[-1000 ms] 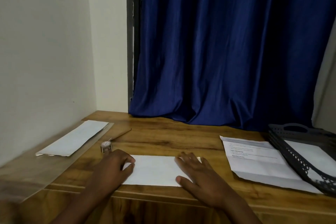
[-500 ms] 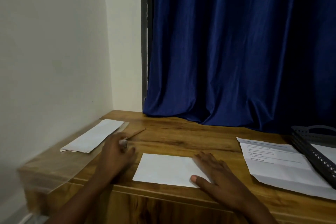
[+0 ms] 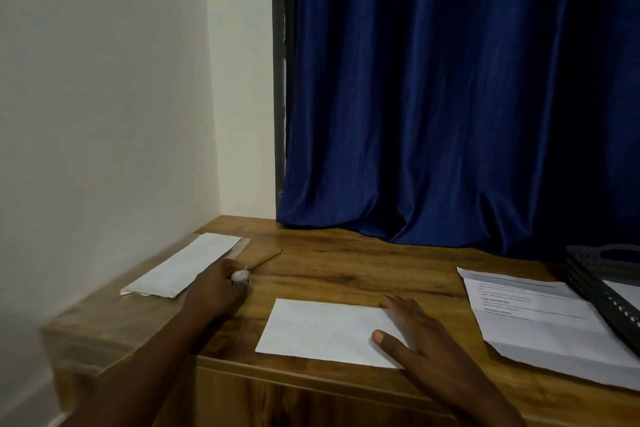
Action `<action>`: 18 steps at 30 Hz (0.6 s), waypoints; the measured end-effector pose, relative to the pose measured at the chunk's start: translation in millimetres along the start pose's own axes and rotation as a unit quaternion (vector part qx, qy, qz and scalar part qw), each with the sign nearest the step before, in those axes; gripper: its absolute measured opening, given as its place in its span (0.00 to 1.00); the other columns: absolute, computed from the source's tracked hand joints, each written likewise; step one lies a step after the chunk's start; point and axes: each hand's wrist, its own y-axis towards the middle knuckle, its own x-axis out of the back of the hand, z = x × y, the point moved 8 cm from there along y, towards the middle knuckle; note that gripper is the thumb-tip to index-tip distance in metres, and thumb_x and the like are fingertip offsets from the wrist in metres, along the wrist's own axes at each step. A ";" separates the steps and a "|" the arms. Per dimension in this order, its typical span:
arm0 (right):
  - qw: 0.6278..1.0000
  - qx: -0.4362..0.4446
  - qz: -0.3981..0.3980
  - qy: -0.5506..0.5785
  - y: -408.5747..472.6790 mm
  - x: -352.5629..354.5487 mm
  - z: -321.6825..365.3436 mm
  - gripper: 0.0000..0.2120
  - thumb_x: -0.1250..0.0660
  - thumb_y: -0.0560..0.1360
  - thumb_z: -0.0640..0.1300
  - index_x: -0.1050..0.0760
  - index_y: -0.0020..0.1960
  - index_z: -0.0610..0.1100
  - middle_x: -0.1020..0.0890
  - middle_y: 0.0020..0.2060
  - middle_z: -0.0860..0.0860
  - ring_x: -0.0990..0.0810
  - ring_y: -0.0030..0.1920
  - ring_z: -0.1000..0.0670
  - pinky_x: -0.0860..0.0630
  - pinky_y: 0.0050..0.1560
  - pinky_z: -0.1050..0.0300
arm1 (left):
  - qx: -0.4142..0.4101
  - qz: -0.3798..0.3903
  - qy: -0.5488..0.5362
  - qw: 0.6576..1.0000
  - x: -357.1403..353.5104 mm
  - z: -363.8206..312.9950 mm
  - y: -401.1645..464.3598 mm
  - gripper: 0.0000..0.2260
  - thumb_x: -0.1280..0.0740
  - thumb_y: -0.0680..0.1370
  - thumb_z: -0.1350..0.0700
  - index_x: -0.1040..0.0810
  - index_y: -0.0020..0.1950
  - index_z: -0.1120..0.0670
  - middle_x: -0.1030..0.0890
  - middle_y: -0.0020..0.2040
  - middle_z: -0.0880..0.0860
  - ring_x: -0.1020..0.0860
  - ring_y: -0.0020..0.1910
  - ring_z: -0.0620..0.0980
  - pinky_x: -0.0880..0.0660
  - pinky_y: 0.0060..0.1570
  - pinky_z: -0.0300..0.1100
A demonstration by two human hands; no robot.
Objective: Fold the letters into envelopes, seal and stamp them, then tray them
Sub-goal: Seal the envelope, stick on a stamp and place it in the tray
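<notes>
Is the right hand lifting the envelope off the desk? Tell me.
No, the right hand lies flat on the envelope, pressing it onto the desk.

Small pale object (image 3: 240,276) under left hand (image 3: 216,291) mostly covered, too blurred to identify. Dark tray (image 3: 602,291) and printed letter (image 3: 540,319) cut by right edge; print too small to read. Near-left corner of surface (image 3: 79,340) smeared by blur. Both forearms cut by bottom edge.

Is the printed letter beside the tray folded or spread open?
Spread open. The printed letter lies flat on the desk, with only a crease line across it.
</notes>
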 end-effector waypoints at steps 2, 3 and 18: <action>1.000 -0.004 -0.013 0.020 -1.9 3.9 1.2 0.41 0.47 0.73 0.77 0.50 0.81 0.63 0.47 0.81 0.63 0.51 0.81 0.58 0.47 0.80 0.52 | -0.018 0.015 -0.066 0.998 -7.4 -20.4 -7.6 0.06 0.26 0.78 0.53 0.19 0.53 0.48 0.16 0.49 0.48 0.18 0.51 0.49 0.21 0.47 0.43; 0.999 -0.006 -0.021 0.030 -2.7 5.9 1.7 0.39 0.46 0.73 0.76 0.48 0.80 0.63 0.46 0.80 0.64 0.50 0.81 0.58 0.46 0.79 0.53 | -0.029 0.033 -0.094 0.995 -14.7 -33.9 -14.6 0.08 0.25 0.77 0.54 0.19 0.54 0.47 0.16 0.50 0.47 0.18 0.50 0.47 0.21 0.45 0.40; 0.912 -0.038 -0.195 0.358 -10.6 40.5 -22.9 0.07 0.31 0.80 0.45 0.16 0.56 0.49 0.13 0.49 0.60 0.17 0.50 0.62 0.26 0.46 0.74 | -0.127 0.331 -0.342 0.870 -172.8 -136.8 -88.0 0.23 0.23 0.72 0.66 0.21 0.66 0.56 0.15 0.59 0.54 0.17 0.60 0.56 0.20 0.58 0.44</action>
